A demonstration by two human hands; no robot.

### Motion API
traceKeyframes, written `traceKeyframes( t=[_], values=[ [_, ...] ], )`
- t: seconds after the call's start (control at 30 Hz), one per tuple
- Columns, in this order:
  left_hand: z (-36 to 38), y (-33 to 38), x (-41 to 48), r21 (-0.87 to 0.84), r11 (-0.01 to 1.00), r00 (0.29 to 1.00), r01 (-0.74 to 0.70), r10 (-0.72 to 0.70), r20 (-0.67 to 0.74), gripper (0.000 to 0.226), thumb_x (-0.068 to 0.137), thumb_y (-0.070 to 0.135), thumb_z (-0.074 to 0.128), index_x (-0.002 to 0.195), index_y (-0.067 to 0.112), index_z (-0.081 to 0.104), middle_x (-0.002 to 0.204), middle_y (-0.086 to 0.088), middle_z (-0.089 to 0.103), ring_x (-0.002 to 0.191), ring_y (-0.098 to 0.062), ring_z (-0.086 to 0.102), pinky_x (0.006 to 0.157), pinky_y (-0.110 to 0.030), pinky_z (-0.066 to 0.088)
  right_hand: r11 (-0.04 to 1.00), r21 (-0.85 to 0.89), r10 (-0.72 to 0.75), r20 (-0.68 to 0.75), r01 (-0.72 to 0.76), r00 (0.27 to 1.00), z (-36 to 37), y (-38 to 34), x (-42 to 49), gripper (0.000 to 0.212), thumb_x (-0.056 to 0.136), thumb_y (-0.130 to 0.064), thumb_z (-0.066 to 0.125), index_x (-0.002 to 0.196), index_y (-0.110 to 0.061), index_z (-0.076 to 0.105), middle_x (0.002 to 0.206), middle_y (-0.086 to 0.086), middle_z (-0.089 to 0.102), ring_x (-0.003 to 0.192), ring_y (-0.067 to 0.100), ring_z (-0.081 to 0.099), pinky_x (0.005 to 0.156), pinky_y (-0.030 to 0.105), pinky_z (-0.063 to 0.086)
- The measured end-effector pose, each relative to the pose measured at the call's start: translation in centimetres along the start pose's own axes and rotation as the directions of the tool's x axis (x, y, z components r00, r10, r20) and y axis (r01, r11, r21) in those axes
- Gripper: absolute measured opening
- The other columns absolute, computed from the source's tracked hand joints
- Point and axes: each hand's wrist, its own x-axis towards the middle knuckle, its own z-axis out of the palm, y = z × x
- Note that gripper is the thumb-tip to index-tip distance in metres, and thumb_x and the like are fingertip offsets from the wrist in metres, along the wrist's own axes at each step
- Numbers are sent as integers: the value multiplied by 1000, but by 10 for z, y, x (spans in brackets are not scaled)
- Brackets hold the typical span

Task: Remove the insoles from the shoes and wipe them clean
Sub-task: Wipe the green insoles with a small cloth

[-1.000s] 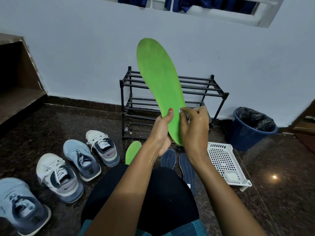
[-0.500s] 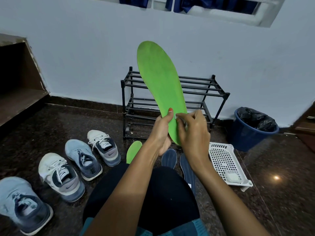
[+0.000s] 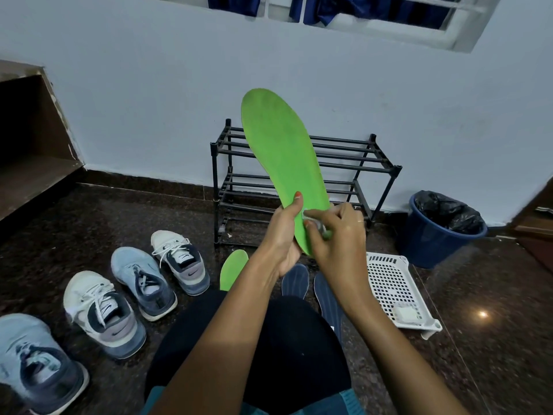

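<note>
The wall (image 3: pixel 149 100) was pale blue, with a white window (image 3: pixel 449 32) at 12 o'clock. The floor (image 3: pixel 502 280) was dark, shiny stone, with a small spot of light (image 3: pixel 482 313) at 4 o'clock. A black rack (image 3: pixel 372 145) stood against the wall.

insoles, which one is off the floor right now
The upright green insole gripped by the left hand; the second green insole and the two dark blue insoles lie flat on the floor.

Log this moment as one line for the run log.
step: wiping | left hand: grips green insole upright | right hand: presses wipe to its lower end
</note>
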Motion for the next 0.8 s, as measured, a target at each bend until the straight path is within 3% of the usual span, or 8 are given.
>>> traceKeyframes(
  t=[0.07, 0.13, 0.27, 0.33, 0.43, 0.57, 0.7, 0.8],
  values=[
    [3, -1, 1, -13, 1000, 1000, 1, -1, 6, 35, 103, 24, 35, 124, 3, 53, 105, -12, 67, 86, -21, 67, 70, -28, 59, 982, 151, 111, 20, -113, 994, -7, 2, 5, 14, 81, -10, 68, 94, -10, 71, 91, 3, 45, 92, 17, 42, 78, 6, 30],
    [6, -2, 2, -33, 999, 1000, -12, 12, 4, 31, 103, 20, 37, 124, 4, 52, 101, -11, 67, 81, -18, 68, 67, -28, 59, 952, 243, 190, 4, -186, 982, -12, 4, 12, 12, 82, -10, 67, 93, -10, 71, 97, 4, 49, 93, 9, 45, 78, 3, 31],
    [11, -1, 8, -20, 1000, 999, -22, 21, -47, 21, 101, 9, 41, 116, 6, 55, 92, -8, 67, 75, -17, 66, 62, -27, 58, 904, 310, 284, 79, -294, 956, -13, 14, 21, 13, 82, -11, 67, 93, -10, 72, 94, 5, 67, 82, 7, 57, 71, 11, 42],
    [10, 0, 15, 126, 992, 995, -28, 40, -95, 23, 98, 4, 47, 119, 2, 55, 96, -8, 67, 82, -19, 64, 70, -29, 56, 887, 323, 309, 119, -331, 944, -12, 22, 25, 12, 81, -12, 68, 92, -10, 72, 89, 3, 68, 74, 1, 57, 64, 9, 42],
    [1, 7, 31, 412, 911, 985, -33, 101, -143, 33, 91, 0, 56, 124, 1, 52, 122, -14, 62, 105, -24, 59, 91, -33, 49, 843, 365, 337, 215, -396, 916, -6, 40, 31, 11, 80, -11, 70, 90, -9, 73, 79, -1, 66, 59, -10, 56, 52, 4, 38],
    [-26, 21, 57, 542, 840, 966, 14, 129, -224, 42, 89, -4, 58, 129, 2, 47, 124, -12, 60, 101, -19, 58, 78, -28, 51, 788, 384, 380, 310, -481, 871, 16, 73, 29, 11, 77, -11, 72, 87, -15, 72, 79, -1, 67, 59, -9, 58, 58, 9, 47],
    [-54, 6, 82, 568, 820, 970, 74, 74, -232, 43, 90, -8, 54, 131, -1, 47, 118, -16, 62, 96, -20, 60, 83, -32, 51, 702, 391, 436, 425, -595, 793, 50, 101, 13, 4, 77, -7, 72, 79, -11, 72, 74, 3, 69, 60, 1, 61, 62, 17, 50],
    [-79, -21, 103, 586, 801, 963, 122, 46, -264, 41, 91, -10, 51, 131, -1, 49, 120, -19, 62, 98, -23, 61, 82, -36, 52, 668, 366, 449, 497, -648, 743, 77, 122, -3, 17, 78, -5, 71, 66, -16, 71, 66, 2, 68, 60, 5, 61, 66, 24, 52]
  ],
)
